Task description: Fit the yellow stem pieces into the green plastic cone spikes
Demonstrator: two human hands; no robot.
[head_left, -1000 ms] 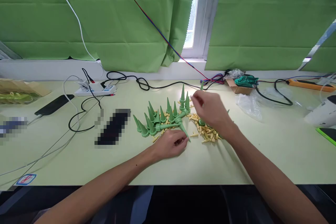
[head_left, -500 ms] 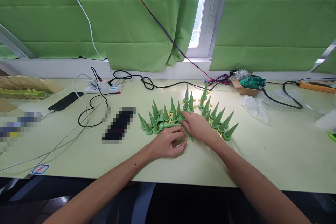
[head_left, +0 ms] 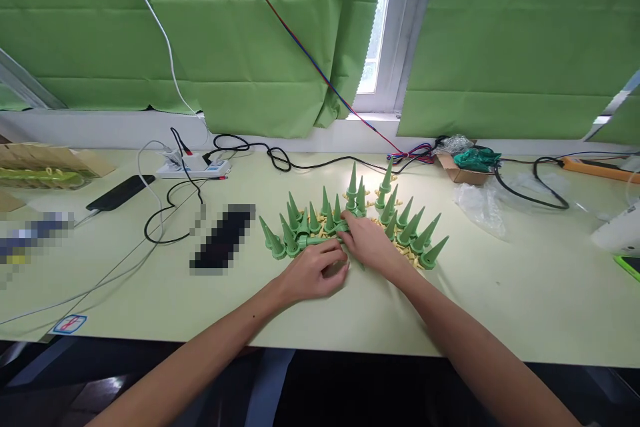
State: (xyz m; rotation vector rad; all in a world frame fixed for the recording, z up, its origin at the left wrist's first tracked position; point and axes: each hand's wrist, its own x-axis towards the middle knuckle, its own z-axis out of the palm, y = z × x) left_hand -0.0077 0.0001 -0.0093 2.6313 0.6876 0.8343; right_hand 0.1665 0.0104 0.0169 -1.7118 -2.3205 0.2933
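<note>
Green cone-shaped plant watering spikes (head_left: pixel 409 228) stand in loose groups on the table, most with points up. Small yellow plastic pieces (head_left: pixel 407 253) lie among their bases. My right hand (head_left: pixel 370 243) reaches into the middle of the group, its fingers closed on a green spike (head_left: pixel 342 227) that is partly covered. In front of the left group, my left hand (head_left: pixel 314 271) rests with fingers curled and thumb bent toward them. One green spike (head_left: pixel 317 240) lies on its side along those fingers. What the left fingertips hold, if anything, is hidden.
A blurred dark object (head_left: pixel 223 237) lies left of the spikes. A power strip (head_left: pixel 193 167) with cables and a black phone-like slab (head_left: pixel 120 193) are further left. At the back right stand a small cardboard box (head_left: pixel 465 172) and clear plastic bags (head_left: pixel 483 207).
The view has shifted slightly. My right hand's fingers have moved a little over the spikes, and a tilted spike below them now shows less. My left hand keeps nearly the same pose.
</note>
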